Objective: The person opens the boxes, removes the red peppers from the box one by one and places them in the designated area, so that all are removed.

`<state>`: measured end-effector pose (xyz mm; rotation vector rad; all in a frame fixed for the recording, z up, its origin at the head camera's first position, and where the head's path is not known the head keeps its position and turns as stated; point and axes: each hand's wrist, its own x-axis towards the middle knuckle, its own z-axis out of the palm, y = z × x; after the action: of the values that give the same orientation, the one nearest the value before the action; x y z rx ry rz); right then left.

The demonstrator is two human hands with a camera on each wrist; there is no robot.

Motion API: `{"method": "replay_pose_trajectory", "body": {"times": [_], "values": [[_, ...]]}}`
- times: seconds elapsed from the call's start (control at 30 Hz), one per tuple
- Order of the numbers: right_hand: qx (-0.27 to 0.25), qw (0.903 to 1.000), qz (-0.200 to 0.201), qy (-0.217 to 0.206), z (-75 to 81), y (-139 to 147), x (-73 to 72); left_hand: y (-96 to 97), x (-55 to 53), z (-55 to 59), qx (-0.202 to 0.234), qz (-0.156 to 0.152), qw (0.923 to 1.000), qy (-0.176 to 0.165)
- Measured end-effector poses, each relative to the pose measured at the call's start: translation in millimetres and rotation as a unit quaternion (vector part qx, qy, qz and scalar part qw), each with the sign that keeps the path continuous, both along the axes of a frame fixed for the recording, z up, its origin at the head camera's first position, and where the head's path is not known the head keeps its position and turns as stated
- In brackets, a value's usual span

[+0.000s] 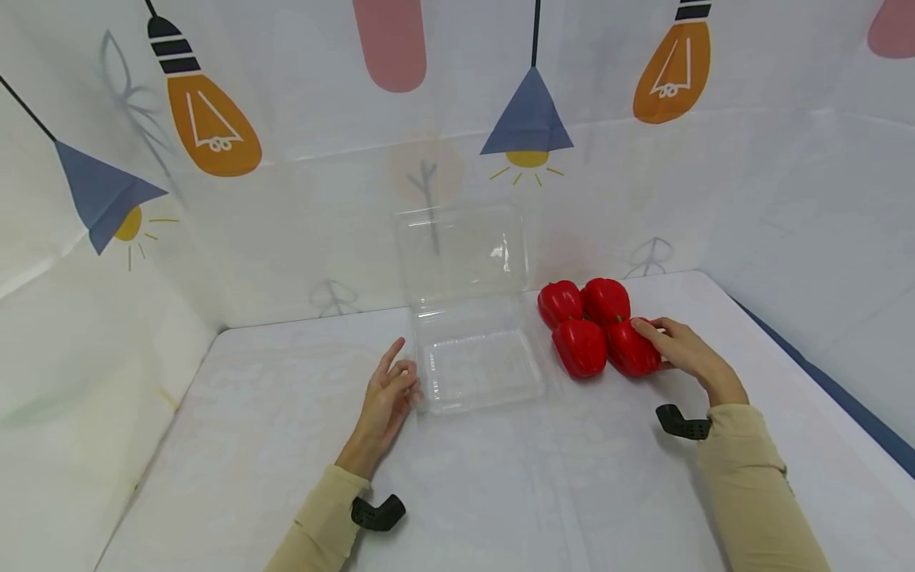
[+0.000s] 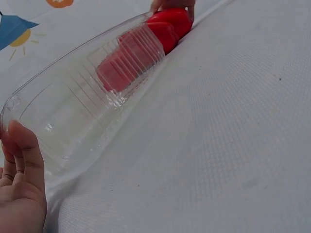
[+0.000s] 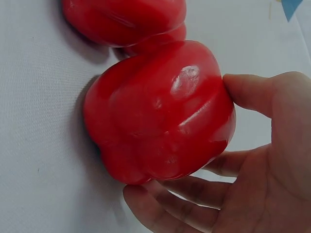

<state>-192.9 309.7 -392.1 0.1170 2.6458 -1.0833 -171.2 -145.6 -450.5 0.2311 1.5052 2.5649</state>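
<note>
A clear plastic clamshell box (image 1: pixel 482 369) lies on the table, its lid (image 1: pixel 463 254) raised at the back. At the box's left side, my left hand (image 1: pixel 382 405) pinches the rim between thumb and fingers, with the index finger pointing up in the head view. To the right of the box sits a tight group of red bell peppers. My right hand (image 1: pixel 686 353) grips the front right bell pepper (image 1: pixel 632 349), the thumb on one side and the fingers curled round the other. In the right wrist view this pepper (image 3: pixel 160 116) is seen close up, blossom end toward the camera.
Beside the held one are the front left bell pepper (image 1: pixel 579 348) and two more behind, the back left (image 1: pixel 560 303) and back right (image 1: pixel 606 300). A white cloth covers the table (image 1: pixel 486 485). A printed curtain (image 1: pixel 314 214) stands along the back edge.
</note>
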Motion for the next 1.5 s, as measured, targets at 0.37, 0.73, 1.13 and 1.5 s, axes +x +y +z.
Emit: {"method": "replay_pose_trajectory", "body": {"times": [0.37,0.73,1.13,1.5], "values": [[-0.006,1.0,-0.004,0.002,-0.9,-2.4,0.0,-0.1,1.6,0.7,-0.028,0.006,0.9996,0.001],[-0.007,0.9999,-0.004,-0.008,-2.1,-0.8,0.4,3.0,0.8,-0.5,-0.038,0.027,0.9989,-0.004],[-0.008,0.9999,-0.001,-0.007,0.9,-3.5,1.1,2.0,1.6,-3.3,-0.038,0.013,0.9989,0.025],[-0.006,1.0,-0.001,-0.008,0.5,-2.7,1.0,1.6,1.8,-3.4,-0.041,-0.005,0.9982,0.043]]}}
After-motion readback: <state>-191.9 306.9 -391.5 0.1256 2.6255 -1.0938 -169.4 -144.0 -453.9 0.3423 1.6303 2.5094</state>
